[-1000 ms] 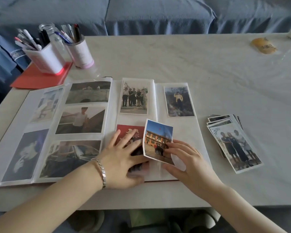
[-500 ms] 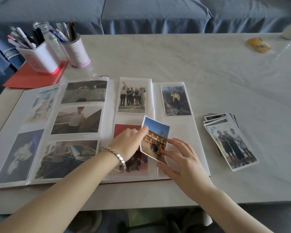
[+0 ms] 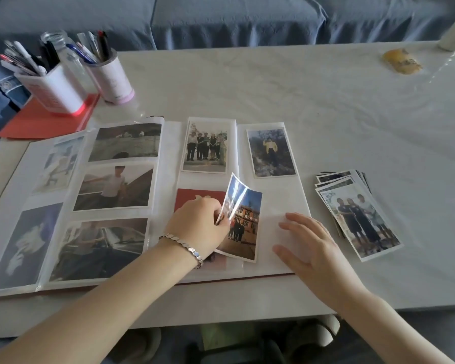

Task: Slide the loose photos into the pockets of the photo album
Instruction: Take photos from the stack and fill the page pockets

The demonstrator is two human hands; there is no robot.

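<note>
The photo album (image 3: pixel 166 190) lies open on the table with several photos in its clear pockets. My left hand (image 3: pixel 199 224) pinches the left edge of a loose photo of an orange building (image 3: pixel 243 222), which bends upward at that edge over the lower part of the right page. My right hand (image 3: pixel 304 243) lies flat with straight fingers on the bare lower right pocket, beside the photo and apart from it. A red photo (image 3: pixel 195 197) sits in the pocket partly under my left hand. A stack of loose photos (image 3: pixel 357 214) lies right of the album.
Two white pen holders (image 3: pixel 61 88) stand at the far left on a red folder (image 3: pixel 45 122), with a clear bottle between them. A yellow object (image 3: pixel 401 61) lies at the far right. A blue sofa (image 3: pixel 221 19) runs behind the table (image 3: pixel 273 88).
My right hand let go of the building photo and moved right, flat onto the pocket. My left hand now pinches the photo's left edge, and the photo sits lower and bends.
</note>
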